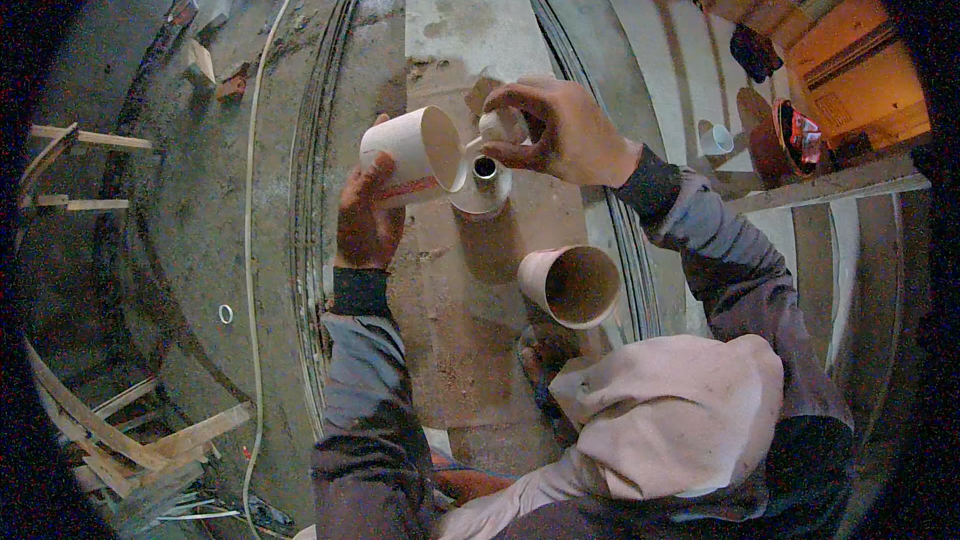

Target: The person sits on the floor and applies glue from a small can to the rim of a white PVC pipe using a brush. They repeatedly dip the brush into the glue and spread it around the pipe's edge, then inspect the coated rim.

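My left hand [368,210] is closed around a short, wide white pipe piece [410,153], its open end turned to the right. Just right of it, my right hand [560,130] has its fingers curled on a small pale fitting [497,128], partly hidden by the fingers. Beneath these fingers stands a round white can or fitting [472,198] with a narrow dark opening at its top. Closer to me, a larger pale tube [568,286] lies tilted on the dusty board, showing its hollow inside.
Long dark rods [630,255] run along both sides. At left are a pale hose [251,260], a white ring [226,314], wooden pieces [200,430] and rubble. At upper right are a white cup [715,140], a dark round container [785,150] and an orange panel [860,70].
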Demonstrator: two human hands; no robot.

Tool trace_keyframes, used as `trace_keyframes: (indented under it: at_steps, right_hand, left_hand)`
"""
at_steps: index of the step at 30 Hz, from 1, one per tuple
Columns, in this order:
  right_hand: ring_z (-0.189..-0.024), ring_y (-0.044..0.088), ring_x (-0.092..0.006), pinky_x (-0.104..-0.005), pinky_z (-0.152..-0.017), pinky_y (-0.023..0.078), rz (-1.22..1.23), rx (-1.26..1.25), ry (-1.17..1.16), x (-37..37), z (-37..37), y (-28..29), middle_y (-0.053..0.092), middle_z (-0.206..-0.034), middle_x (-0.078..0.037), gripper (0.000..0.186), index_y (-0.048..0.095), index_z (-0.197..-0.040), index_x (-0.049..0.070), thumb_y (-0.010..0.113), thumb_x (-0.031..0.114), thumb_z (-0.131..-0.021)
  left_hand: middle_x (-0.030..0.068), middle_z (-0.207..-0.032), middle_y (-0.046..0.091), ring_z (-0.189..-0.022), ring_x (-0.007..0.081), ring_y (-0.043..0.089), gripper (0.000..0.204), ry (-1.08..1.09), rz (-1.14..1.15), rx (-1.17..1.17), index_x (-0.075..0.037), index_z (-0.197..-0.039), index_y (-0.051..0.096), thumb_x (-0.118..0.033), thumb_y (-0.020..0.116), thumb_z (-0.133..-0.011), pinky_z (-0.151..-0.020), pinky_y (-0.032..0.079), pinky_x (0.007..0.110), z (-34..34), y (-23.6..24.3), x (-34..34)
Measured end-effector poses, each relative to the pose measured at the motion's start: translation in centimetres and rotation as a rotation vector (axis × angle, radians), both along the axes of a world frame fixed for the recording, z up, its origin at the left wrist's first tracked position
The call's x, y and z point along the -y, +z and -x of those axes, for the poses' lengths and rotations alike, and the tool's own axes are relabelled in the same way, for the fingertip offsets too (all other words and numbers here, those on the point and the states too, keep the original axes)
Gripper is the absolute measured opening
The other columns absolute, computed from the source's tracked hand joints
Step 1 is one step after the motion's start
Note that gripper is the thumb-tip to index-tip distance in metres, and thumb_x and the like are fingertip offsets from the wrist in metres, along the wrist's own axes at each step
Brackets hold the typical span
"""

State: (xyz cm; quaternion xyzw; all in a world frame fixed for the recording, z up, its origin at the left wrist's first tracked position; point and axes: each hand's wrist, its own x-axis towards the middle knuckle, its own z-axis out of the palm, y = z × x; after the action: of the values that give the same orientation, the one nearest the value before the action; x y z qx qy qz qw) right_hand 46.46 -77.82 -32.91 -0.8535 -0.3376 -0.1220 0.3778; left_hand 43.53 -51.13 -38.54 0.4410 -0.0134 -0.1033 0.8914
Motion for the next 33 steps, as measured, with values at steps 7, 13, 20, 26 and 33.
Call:
trace_keyframes:
  at_steps: [7,13,20,26,33]
  right_hand:
    - [-0.063,0.043,-0.0064,-0.0258,-0.053,0.037,-0.103,-0.113,-0.013,0.2,-1.2,0.4,0.051,-0.073,0.0,0.04,0.068,-0.109,0.005,0.086,0.027,-0.08]
    - [-0.061,0.042,-0.0053,-0.024,-0.053,0.036,-0.011,-0.143,0.075,0.3,-0.4,0.1,0.052,-0.072,0.003,0.036,0.068,-0.109,0.006,0.083,0.025,-0.083]
    - [-0.08,0.064,-0.0093,-0.0295,-0.067,0.051,-0.257,-0.704,0.085,0.3,-0.4,-0.3,0.07,-0.082,-0.005,0.035,0.068,-0.105,0.002,0.076,0.032,-0.089]
    - [-0.069,0.055,-0.0046,-0.0219,-0.059,0.046,-0.673,-0.765,0.07,-0.9,0.3,-0.2,0.062,-0.083,0.003,0.038,0.062,-0.117,0.0,0.072,0.029,-0.095]
    - [-0.069,0.054,-0.0074,-0.0248,-0.06,0.047,-0.264,-0.035,-0.192,-1.1,0.7,-0.7,0.062,-0.08,0.0,0.04,0.064,-0.112,0.002,0.084,0.021,-0.083]
  left_hand:
    - [0.0126,-0.132,0.057,-0.12,0.026,0.057,0.074,-0.036,-0.057,0.034,-0.003,-0.15,0.038,-0.035,0.071,-0.091,-0.104,0.046,0.038,0.2,0.5,-0.3]
    - [0.0131,-0.131,0.058,-0.118,0.0267,0.058,0.076,-0.017,-0.077,0.065,-0.004,-0.15,0.038,-0.035,0.072,-0.09,-0.103,0.047,0.039,0.5,1.0,-0.1]
    - [0.0138,-0.133,0.058,-0.118,0.029,0.06,0.071,-0.034,-0.109,0.072,-0.003,-0.15,0.037,-0.031,0.07,-0.092,-0.099,0.053,0.042,1.1,1.1,-0.1]
    - [0.0134,-0.132,0.058,-0.117,0.0283,0.061,0.068,-0.025,0.046,0.051,-0.003,-0.15,0.038,-0.029,0.068,-0.094,-0.095,0.055,0.04,0.9,0.9,0.6]
    - [0.0137,-0.134,0.056,-0.12,0.0294,0.059,0.068,-0.044,0.111,0.006,-0.003,-0.15,0.037,-0.028,0.068,-0.094,-0.099,0.054,0.046,0.9,1.1,0.1]
